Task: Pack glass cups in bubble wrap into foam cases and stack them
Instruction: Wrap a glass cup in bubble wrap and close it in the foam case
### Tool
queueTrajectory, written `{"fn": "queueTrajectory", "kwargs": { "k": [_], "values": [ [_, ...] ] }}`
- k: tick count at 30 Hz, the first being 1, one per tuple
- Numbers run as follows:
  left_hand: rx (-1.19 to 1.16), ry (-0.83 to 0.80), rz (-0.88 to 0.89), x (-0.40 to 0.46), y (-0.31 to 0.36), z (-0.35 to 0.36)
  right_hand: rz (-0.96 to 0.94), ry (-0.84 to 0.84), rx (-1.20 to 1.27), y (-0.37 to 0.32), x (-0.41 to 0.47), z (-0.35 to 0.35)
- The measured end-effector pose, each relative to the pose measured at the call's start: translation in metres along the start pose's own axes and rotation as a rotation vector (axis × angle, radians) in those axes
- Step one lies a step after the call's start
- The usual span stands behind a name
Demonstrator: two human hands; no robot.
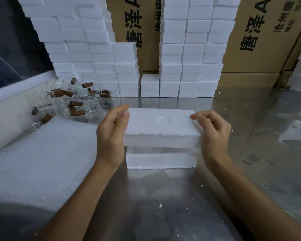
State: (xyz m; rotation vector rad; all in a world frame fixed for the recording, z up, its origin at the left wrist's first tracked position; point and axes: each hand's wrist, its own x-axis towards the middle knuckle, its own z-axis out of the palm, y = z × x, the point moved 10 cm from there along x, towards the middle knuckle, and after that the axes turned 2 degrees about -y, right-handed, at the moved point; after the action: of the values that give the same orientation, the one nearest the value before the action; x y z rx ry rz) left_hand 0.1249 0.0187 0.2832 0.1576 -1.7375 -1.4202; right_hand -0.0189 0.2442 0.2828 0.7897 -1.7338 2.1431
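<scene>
Head: hands (pixel 161 134) at foam lid (pixel 160 121) ends

The foam lid (pixel 161 121) covers the inside of the foam case (pixel 161 160), so its contents stay unseen. Far cardboard boxes (pixel 261 37) are cut off at the top edge, their print partly behind foam stacks (pixel 189 54).

A shiny metal desk (pixel 241 119) fills the lower view, its surface reflecting what stands behind it and dotted with small white crumbs (pixel 160 205). At the back, tall brown cardboard boxes (pixel 261 40) stand upright against one another, printed with large black Chinese characters and a letter A. Another such box (pixel 127 20) shows in the gap further left. Along the left edge runs a pale window ledge (pixel 19 86), with dark glass (pixel 9 40) above it.
</scene>
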Motion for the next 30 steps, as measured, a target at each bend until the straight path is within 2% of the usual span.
{"fn": "queueTrajectory", "kwargs": {
  "k": [6, 10, 13, 17, 21, 25, 30],
  "values": [
    [0.202, -0.073, -0.100, 0.002, -0.022, 0.004, 0.111, -0.088, -0.021, 0.019, -0.003, 0.006],
    [0.261, -0.111, -0.086, 0.000, -0.025, 0.008, 0.155, -0.152, -0.117, 0.025, -0.007, 0.012],
    [0.174, -0.251, -0.168, -0.002, -0.035, 0.016, 0.232, -0.342, -0.256, 0.034, -0.010, 0.021],
    [0.060, -0.391, -0.261, -0.003, -0.048, 0.019, 0.287, -0.629, -0.282, 0.035, -0.014, 0.026],
    [0.078, -0.457, -0.288, -0.004, -0.055, 0.022, 0.337, -0.742, -0.284, 0.041, -0.016, 0.024],
    [0.090, -0.508, -0.330, -0.008, -0.060, 0.024, 0.346, -0.861, -0.401, 0.047, -0.019, 0.024],
    [0.083, -0.519, -0.320, -0.008, -0.058, 0.022, 0.322, -0.856, -0.459, 0.051, -0.021, 0.026]
  ]
}}
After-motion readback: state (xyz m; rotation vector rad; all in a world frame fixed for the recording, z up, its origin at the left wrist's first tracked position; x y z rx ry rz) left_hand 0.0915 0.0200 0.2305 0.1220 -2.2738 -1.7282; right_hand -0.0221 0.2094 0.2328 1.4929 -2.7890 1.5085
